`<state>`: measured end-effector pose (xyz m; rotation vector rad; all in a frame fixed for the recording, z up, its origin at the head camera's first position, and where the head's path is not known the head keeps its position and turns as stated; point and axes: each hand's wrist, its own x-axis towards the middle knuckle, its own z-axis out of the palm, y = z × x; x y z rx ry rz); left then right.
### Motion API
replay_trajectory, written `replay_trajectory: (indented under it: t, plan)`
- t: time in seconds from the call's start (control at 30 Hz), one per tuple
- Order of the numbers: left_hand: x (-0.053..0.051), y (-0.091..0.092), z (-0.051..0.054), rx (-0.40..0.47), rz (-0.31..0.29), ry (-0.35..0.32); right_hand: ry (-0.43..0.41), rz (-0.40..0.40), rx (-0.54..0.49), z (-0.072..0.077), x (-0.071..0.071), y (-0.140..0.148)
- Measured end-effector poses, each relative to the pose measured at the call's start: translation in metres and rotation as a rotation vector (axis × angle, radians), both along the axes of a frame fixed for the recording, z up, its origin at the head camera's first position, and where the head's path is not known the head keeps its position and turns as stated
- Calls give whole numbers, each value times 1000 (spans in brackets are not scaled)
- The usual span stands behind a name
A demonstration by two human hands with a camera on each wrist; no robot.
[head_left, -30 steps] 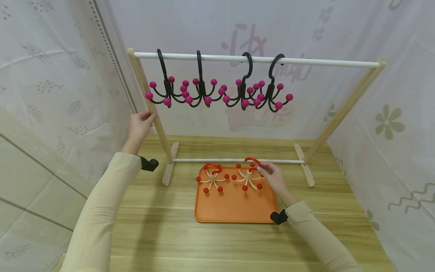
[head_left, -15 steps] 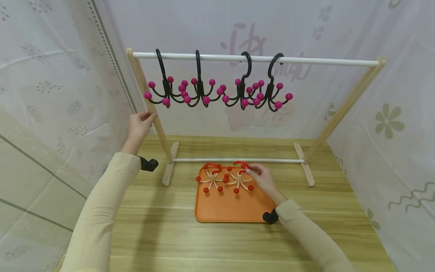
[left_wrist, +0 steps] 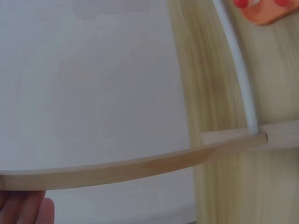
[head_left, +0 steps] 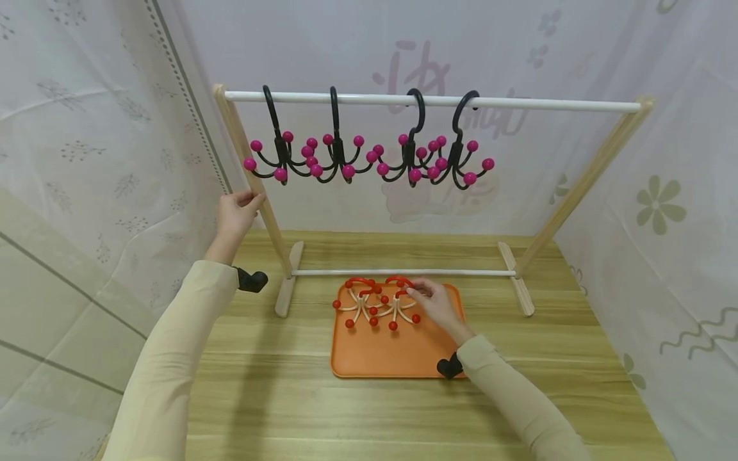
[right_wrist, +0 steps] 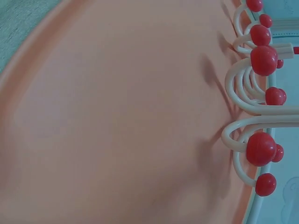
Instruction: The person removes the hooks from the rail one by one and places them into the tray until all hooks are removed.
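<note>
Head view has the rack (head_left: 553, 104) spanning the upper half of the frame, four black hangers (head_left: 338, 150) on its rail. At centre left my left hand (head_left: 235, 212) pinches the wooden post (head_left: 272, 230), which looks stiff but light enough to need steadying. The orange tray (head_left: 380, 358) lies at lower centre. Over its upper part my right hand (head_left: 435, 304) pinches the cream hanger (head_left: 396, 301) by its red hook (head_left: 398, 279); a second hanger (head_left: 360, 302) is just to its left. I judge mine light, rigid plastic, a little slick, perhaps brittle at the thin arms (right_wrist: 275, 110). The hook seems the best hold; lower down, the red knobs (right_wrist: 261, 149) could snag its neighbour.

Some of my left fingers pass out of sight behind the post, and the left wrist view cuts them off at lower left. The right wrist view leaves my right hand and the hook outside the frame. I cannot tell whether the two hangers touch, or whether mine touches the tray.
</note>
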<state>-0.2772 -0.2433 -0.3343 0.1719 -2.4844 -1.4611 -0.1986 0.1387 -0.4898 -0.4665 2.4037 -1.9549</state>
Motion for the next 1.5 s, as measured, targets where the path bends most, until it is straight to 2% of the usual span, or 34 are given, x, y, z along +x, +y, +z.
replay_trajectory:
  t: [0.2,0.7,0.93,1.03,1.13,1.3,1.5]
  plan:
    - [0,0,0,4,-11,10,-5,1,40,4,3,1]
    - [1,-1,-1,-5,1,0,-35,-11,22,3,7,4]
    - [1,-2,-1,-5,-6,9,33,-47,43,-13,-3,16]
    - [1,-2,0,-3,-7,6,60,-62,83,-13,-7,25]
    - [1,-2,0,-10,-8,3,68,-48,103,8,-5,32]
    - [1,-1,0,-18,-9,7,89,-30,142,55,2,40]
    - [1,-2,0,-19,-9,4,137,-20,199,96,-1,48]
